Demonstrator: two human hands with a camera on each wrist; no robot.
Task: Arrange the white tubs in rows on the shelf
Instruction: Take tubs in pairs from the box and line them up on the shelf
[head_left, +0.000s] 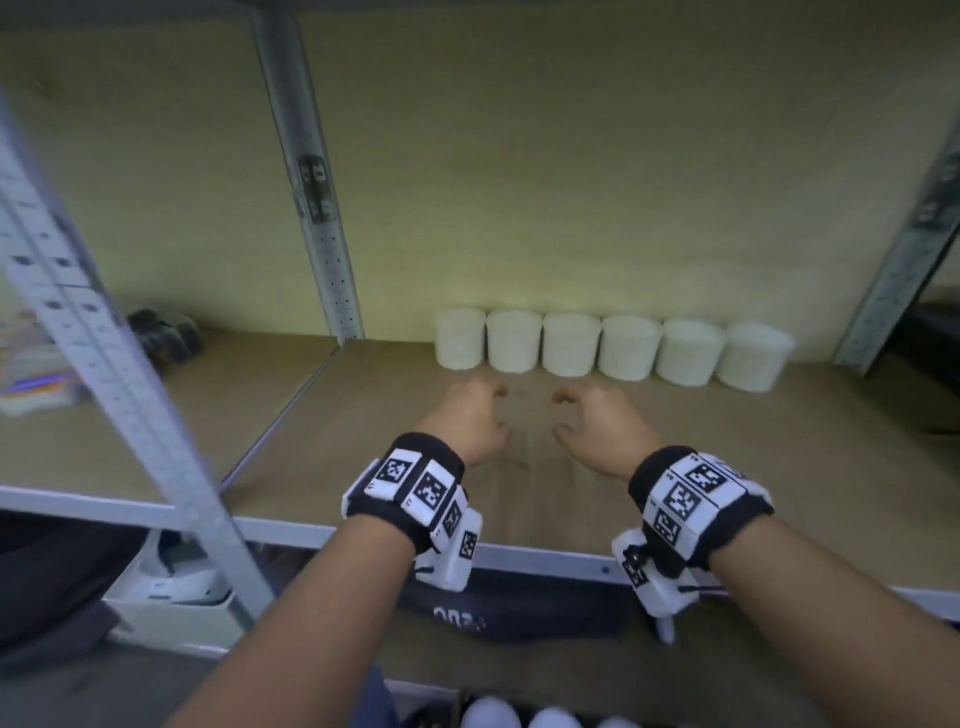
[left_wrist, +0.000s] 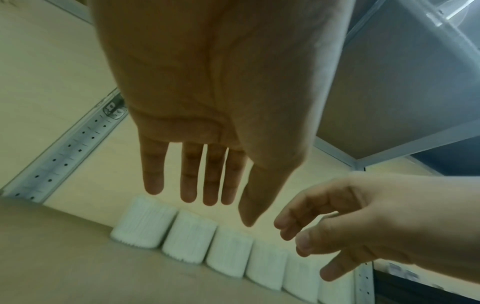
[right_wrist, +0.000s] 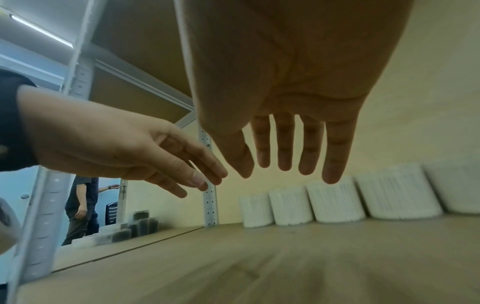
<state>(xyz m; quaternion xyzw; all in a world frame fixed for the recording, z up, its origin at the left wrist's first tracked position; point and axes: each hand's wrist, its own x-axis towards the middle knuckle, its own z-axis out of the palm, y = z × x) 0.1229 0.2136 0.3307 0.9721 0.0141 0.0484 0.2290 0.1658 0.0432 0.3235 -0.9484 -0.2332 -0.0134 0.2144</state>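
My left hand (head_left: 470, 415) and right hand (head_left: 597, 423) hover empty, fingers loose; tub row (head_left: 613, 351) at twelve o'clock, so I'd start the next row flush in front

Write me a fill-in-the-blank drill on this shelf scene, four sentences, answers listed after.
1. The white tubs stand in a single row of ____.
2. The row stands along the ____ edge of the shelf, against the wall.
3. The left hand and the right hand each hold ____.
4. Each wrist wears a black band bearing ____-and-white square markers.

Missing words: six; back; nothing; black
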